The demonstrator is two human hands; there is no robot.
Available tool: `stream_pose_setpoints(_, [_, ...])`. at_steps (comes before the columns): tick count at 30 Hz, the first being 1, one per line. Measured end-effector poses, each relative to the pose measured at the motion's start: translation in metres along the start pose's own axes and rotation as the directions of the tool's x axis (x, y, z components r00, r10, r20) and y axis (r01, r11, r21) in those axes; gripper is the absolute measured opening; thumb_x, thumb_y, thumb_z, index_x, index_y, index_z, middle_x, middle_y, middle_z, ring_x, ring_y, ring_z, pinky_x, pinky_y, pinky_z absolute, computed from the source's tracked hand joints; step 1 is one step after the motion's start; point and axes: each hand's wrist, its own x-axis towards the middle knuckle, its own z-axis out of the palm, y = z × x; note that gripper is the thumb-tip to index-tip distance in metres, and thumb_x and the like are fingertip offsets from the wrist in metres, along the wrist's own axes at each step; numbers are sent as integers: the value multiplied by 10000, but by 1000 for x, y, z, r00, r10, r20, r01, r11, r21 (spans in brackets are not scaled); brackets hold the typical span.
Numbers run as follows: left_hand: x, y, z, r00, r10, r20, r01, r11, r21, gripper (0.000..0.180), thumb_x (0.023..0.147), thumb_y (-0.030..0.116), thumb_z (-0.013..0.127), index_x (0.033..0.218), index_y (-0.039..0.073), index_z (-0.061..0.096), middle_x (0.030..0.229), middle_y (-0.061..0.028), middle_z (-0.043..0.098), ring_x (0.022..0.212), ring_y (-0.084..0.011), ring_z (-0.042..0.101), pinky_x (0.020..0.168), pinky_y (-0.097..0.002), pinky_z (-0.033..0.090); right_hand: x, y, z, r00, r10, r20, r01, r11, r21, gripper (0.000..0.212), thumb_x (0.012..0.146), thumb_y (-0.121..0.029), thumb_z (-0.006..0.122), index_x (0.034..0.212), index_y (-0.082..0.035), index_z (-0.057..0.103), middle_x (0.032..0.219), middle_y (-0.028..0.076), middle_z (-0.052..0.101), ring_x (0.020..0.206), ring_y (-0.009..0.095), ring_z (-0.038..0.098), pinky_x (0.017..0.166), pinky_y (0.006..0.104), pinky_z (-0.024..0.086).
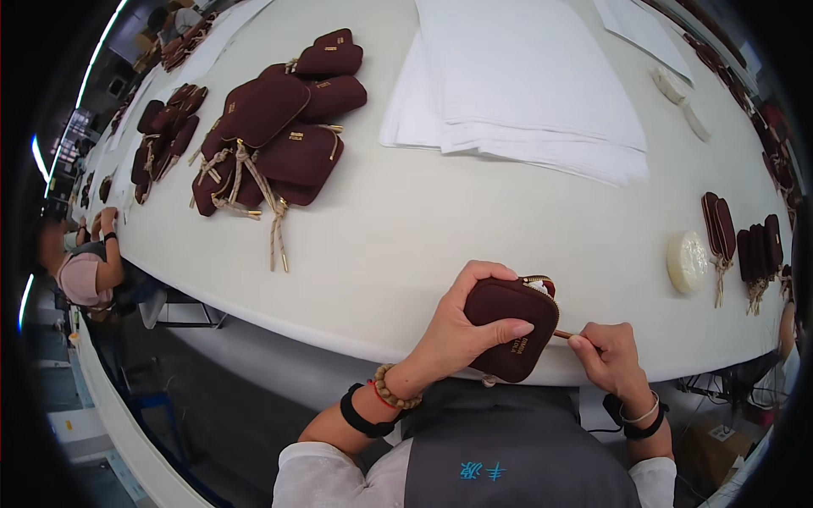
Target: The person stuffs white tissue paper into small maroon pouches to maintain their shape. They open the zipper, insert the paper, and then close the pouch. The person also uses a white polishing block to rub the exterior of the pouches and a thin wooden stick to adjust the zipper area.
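At the near table edge, my left hand [453, 334] grips a dark maroon zip pouch [508, 317], its thumb lying across the front and the fingers behind. The gold-toothed zipper [540, 281] is partly undone at the top corner, where something white and a bit of red show. My right hand [611, 356] is closed in a pinch on a thin brown stick-like piece [562, 334] that meets the pouch's right edge. Whether this piece is a zipper pull or a separate tool, I cannot tell.
Maroon pouches with beige cord pulls lie heaped [279, 127] at the left, with another pile [165, 131] beyond. White sheets [517, 85] are stacked at the far middle. To the right are a round cream-coloured block [686, 262] and more pouches [718, 224]. A person [89, 271] sits at the left.
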Motion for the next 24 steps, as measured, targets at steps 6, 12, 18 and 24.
stream_pose_setpoints(6, [4, 4, 4, 982, 179, -53, -185, 974, -134, 892, 839, 114, 731, 1493, 110, 124, 1262, -146, 523, 1159, -195, 539, 957, -331, 468, 6, 5, 1, 990, 140, -14, -132, 960, 248, 438, 932, -260, 616, 593, -16, 484, 464, 31, 357, 442, 106, 311, 419, 280, 285])
stream_pose_setpoints(12, [-7, -4, 5, 889, 390, -242, -391, 919, 44, 696, 811, 32, 742, 1386, 32, 351, 1211, -160, 582, 1095, -203, 599, 932, -324, 509, 2, 10, -3, 997, 35, -66, -25, 989, 145, 406, 926, -229, 613, 609, -35, 449, 478, 35, 372, 429, 131, 315, 415, 297, 272])
stream_pose_setpoints(18, [-5, 7, 6, 835, 544, -81, -511, 822, 252, 503, 742, 12, 793, 1197, 10, 580, 1096, -142, 656, 970, -197, 660, 847, -305, 545, 2, 12, -19, 953, -285, -101, 245, 923, -296, 313, 846, -192, 673, 619, -73, 493, 489, 59, 461, 404, 233, 443, 399, 333, 324])
stream_pose_setpoints(24, [-4, 1, 10, 920, 392, 26, -385, 885, 262, 565, 687, -17, 821, 1195, 25, 579, 1062, -183, 668, 963, -220, 667, 841, -317, 553, 3, 12, 6, 973, -231, -30, 229, 972, -48, 319, 840, -196, 674, 615, -80, 479, 499, 62, 470, 410, 237, 456, 405, 326, 344])
